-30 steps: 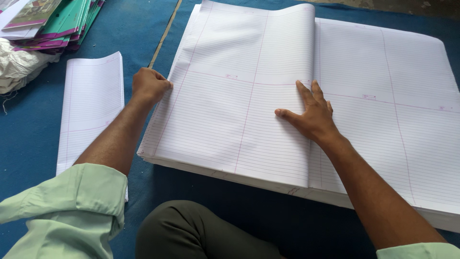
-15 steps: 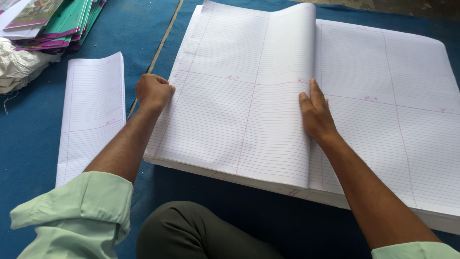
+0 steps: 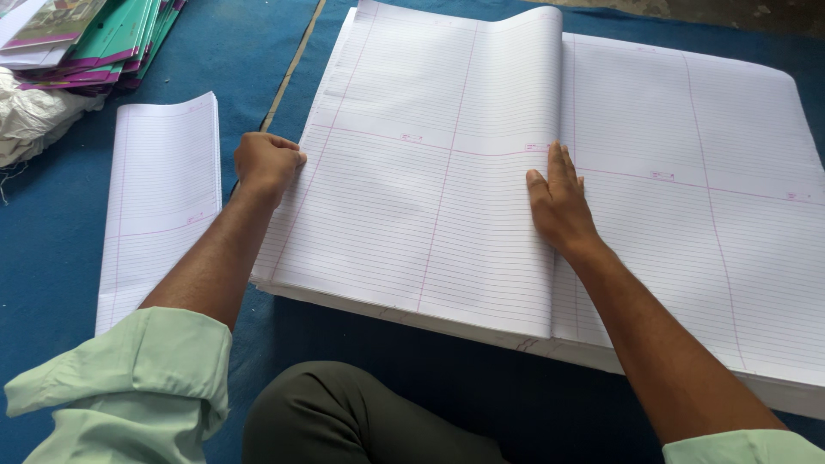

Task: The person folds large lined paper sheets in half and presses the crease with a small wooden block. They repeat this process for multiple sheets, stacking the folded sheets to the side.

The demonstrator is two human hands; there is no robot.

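A thick stack of large white ruled sheets [image 3: 687, 172] lies on a blue cloth. A batch of its top sheets [image 3: 412, 172] is folded over to the left, with a rounded fold running down the middle. My left hand [image 3: 266, 161] is a fist clasping the left edge of the folded batch. My right hand [image 3: 559, 202] lies flat, fingers together, pressing along the fold line.
A narrow folded bundle of ruled paper [image 3: 163, 206] lies to the left on the blue cloth [image 3: 258, 51]. Green and purple booklets [image 3: 94, 39] are piled at top left beside crumpled white cloth [image 3: 34, 116]. A thin stick [image 3: 294, 64] lies along the stack's left side. My knee [image 3: 361, 417] is below.
My right hand slid left from the open sheet and closed its fingers onto the fold line. My left hand shifted slightly right at the folded batch's left edge.
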